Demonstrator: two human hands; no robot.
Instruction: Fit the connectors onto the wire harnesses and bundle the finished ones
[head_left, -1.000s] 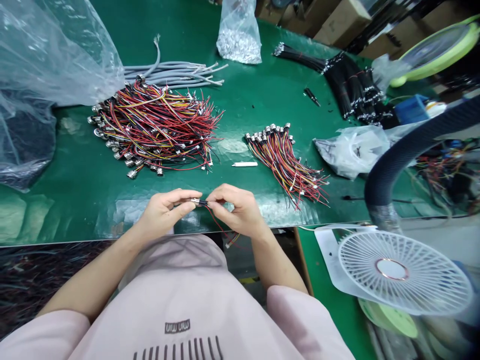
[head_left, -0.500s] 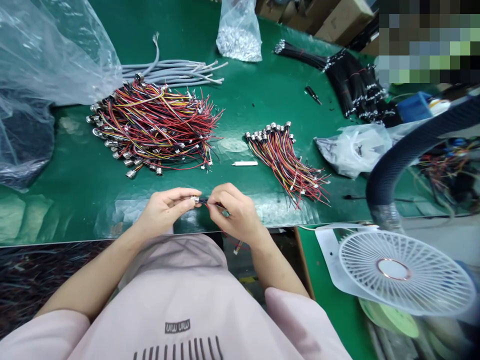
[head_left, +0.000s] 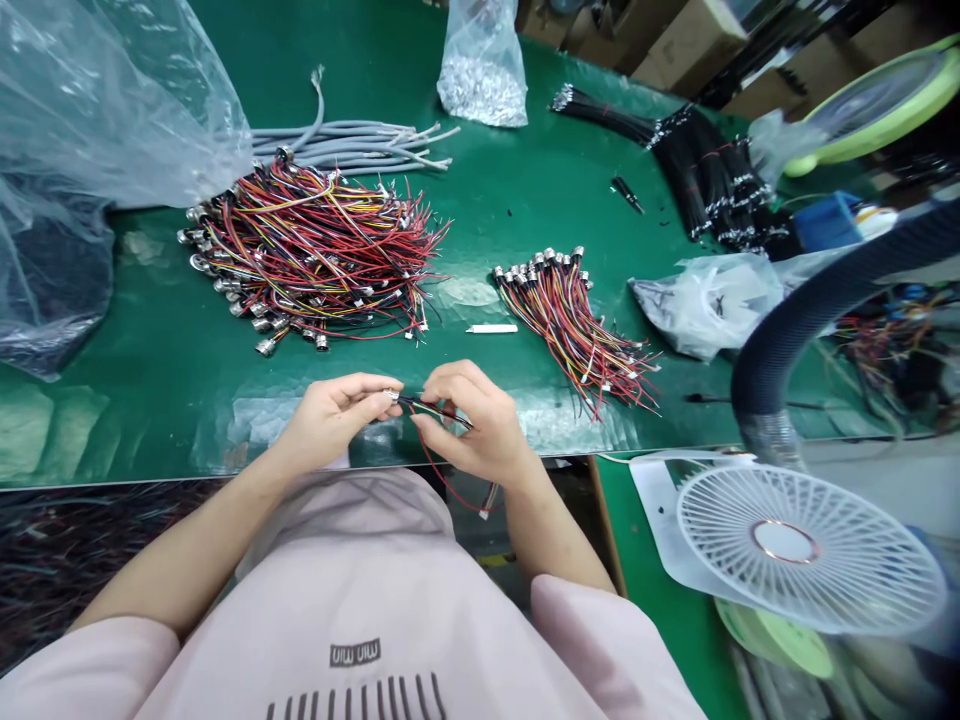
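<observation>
My left hand (head_left: 337, 415) is closed, pinching the metal connector (head_left: 393, 397) of a wire harness between thumb and fingertips above the table's front edge. From the connector, the harness's black and coloured wires (head_left: 429, 406) run right into my right hand (head_left: 476, 420). Its thumb and index finger stand apart around the wires, while the curled fingers loosely hold them; part of the bundle is hidden in the palm. One red wire loops down, and a small white plug (head_left: 484, 515) hangs below the right hand.
A large pile of connector harnesses (head_left: 322, 250) lies at left, a smaller bunch (head_left: 574, 320) at right, with a white pen-like stick (head_left: 492, 329) between. Behind are grey cables (head_left: 360, 145) and a bag of metal parts (head_left: 484, 85). A black hose (head_left: 772, 340) and white fan (head_left: 810, 545) stand right.
The thumb and index finger of my right hand have parted from their pinch near the connector, showing more of the wires. The hanging plug has swung slightly right and down. My left hand keeps its grip.
</observation>
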